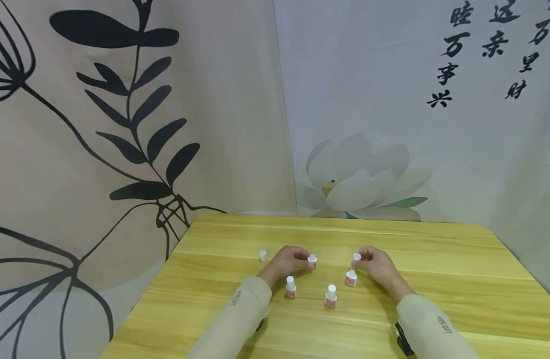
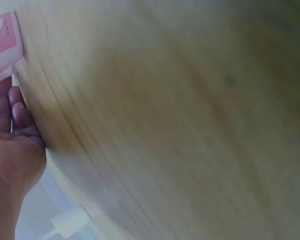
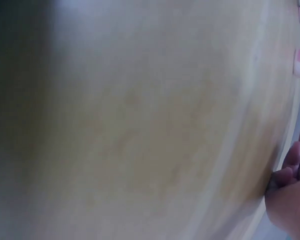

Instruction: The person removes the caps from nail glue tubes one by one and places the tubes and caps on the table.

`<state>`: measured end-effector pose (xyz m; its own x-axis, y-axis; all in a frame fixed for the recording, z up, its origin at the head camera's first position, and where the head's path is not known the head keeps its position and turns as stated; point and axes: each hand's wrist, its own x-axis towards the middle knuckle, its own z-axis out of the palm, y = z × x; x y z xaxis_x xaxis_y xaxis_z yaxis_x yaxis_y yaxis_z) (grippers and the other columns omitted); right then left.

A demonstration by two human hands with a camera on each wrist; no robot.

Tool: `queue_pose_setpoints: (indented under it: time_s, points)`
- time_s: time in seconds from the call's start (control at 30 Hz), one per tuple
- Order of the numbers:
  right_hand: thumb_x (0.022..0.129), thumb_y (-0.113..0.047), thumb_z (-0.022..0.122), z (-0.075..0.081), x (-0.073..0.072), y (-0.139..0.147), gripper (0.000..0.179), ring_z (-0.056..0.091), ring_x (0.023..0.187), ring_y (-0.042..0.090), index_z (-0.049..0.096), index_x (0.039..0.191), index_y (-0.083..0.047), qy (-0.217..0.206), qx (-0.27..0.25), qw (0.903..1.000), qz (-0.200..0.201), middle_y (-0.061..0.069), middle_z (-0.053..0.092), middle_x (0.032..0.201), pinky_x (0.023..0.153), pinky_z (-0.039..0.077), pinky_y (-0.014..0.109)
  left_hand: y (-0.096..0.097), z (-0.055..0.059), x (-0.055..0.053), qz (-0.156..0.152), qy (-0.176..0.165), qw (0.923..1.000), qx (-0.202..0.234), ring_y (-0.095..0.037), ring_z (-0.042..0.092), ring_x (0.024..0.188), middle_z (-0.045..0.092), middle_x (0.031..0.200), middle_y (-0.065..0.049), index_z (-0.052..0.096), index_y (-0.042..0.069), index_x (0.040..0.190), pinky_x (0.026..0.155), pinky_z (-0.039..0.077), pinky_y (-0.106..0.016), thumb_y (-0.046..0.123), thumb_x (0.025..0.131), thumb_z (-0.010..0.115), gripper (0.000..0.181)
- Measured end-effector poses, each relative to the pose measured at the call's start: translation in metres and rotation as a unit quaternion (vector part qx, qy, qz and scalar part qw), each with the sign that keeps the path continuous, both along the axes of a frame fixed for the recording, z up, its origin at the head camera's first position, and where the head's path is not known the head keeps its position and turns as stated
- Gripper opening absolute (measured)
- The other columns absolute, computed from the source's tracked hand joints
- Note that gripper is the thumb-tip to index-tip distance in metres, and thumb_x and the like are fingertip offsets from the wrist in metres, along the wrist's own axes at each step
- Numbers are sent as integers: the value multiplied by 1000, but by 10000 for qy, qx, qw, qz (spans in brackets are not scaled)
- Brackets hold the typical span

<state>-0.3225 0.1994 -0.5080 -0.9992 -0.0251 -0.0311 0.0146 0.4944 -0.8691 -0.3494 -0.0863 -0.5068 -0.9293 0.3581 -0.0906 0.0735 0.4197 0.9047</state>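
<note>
In the head view my left hand [image 1: 291, 260] grips a small white bottle [image 1: 312, 262] with a pink label, standing low at the table. My right hand [image 1: 377, 263] pinches a small white cap [image 1: 357, 256] with a thin stem pointing up. Just below that hand stands a short-topped, uncapped bottle [image 1: 351, 278]. Nearer my body are two capped bottles, one on the left [image 1: 290, 287] and one in the middle [image 1: 330, 297]. Beyond my left hand, another white cap [image 1: 263, 256] sits with its stem upward. The right wrist view catches only part of the right hand [image 3: 292, 175].
The wooden table [image 1: 458, 279] runs back to a printed curtain [image 1: 239, 124] with plants and lettering. A dark wrist device [image 1: 404, 340] shows under the right sleeve [image 1: 432, 324]. The left sleeve [image 1: 239, 316] crosses the table's front left.
</note>
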Motion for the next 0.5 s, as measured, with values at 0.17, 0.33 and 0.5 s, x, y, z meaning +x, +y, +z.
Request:
queue_pose_setpoints:
  time_s: [0.17, 0.33, 0.5]
  points:
    - [88, -17, 77, 0, 1, -1, 30, 54, 93, 24, 63, 108, 0, -71, 119, 9999, 46, 10, 63, 102, 78, 45, 34, 0, 1, 1, -26, -10, 10000, -30, -12, 60, 88, 71, 91, 6, 75, 16, 95, 82, 49, -31, 23, 83, 82, 16]
    - [88, -16, 77, 0, 0, -3, 27, 54, 94, 24, 64, 106, -1, -154, 245, 9996, 22, 9, 64, 104, 81, 45, 36, 1, 3, 2, -17, 5, 10000, -40, -12, 60, 88, 70, 91, 6, 75, 16, 95, 82, 49, -32, 23, 83, 82, 17]
    - [88, -15, 76, -1, 0, -5, 25, 56, 95, 25, 64, 106, -1, -129, 342, 9993, 32, 10, 64, 104, 84, 46, 40, 0, 4, 2, 10, 13, 10000, -34, -13, 60, 88, 70, 91, 5, 74, 14, 96, 82, 49, -32, 22, 83, 83, 17]
